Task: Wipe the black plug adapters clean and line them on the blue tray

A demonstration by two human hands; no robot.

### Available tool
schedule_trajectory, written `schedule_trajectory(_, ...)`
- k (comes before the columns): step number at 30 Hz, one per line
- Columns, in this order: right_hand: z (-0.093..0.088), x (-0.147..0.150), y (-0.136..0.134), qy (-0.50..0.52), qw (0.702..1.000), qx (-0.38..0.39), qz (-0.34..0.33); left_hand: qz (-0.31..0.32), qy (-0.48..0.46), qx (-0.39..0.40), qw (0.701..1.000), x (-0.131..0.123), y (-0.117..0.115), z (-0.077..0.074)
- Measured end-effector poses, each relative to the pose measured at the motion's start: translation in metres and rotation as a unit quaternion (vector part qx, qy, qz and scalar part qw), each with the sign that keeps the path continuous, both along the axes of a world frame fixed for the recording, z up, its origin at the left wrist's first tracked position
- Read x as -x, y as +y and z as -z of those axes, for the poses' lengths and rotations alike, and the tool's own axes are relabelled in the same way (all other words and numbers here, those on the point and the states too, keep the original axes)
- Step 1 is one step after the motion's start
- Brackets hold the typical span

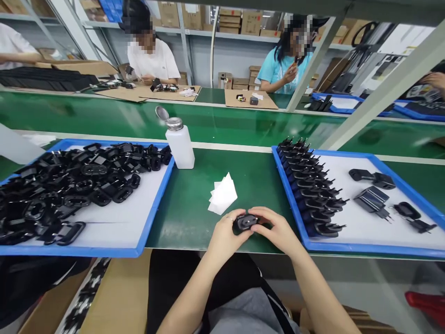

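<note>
A black plug adapter housing is held between both hands, above the front edge of the green table. My left hand grips its left side, fingers curled round it. From the other side my right hand pinches it with thumb and fingertips. Just beyond the hands lie several white paper wipes, fanned out. The blue-rimmed right tray carries a row of black plug adapters, pins pointing right, and a few loose ones. Many black plastic parts lie heaped in the left tray.
A white dispenser bottle with its metal lid flipped up stands beside the left tray. A pale slanted post rises behind the right tray. Across the green bench, people sit working at cardboard sheets.
</note>
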State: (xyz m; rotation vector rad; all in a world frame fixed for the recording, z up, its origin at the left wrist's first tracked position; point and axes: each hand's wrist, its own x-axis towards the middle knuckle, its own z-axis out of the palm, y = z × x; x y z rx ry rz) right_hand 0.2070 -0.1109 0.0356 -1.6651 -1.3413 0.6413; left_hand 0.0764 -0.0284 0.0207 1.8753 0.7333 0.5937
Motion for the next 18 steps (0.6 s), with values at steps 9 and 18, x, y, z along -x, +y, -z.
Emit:
schedule_trajectory(9, -0.004, 0.003, 0.006, -0.028, 0.998, -0.045, -0.014, 0.01, -0.013, -0.006, 1.0, 0.006, 0.006, -0.001)
schedule_trajectory(18, 0.0, 0.011, 0.017, 0.204, 0.977, -0.018, 0.063, 0.008, -0.017, 0.051, 0.999, 0.005, 0.005, 0.002)
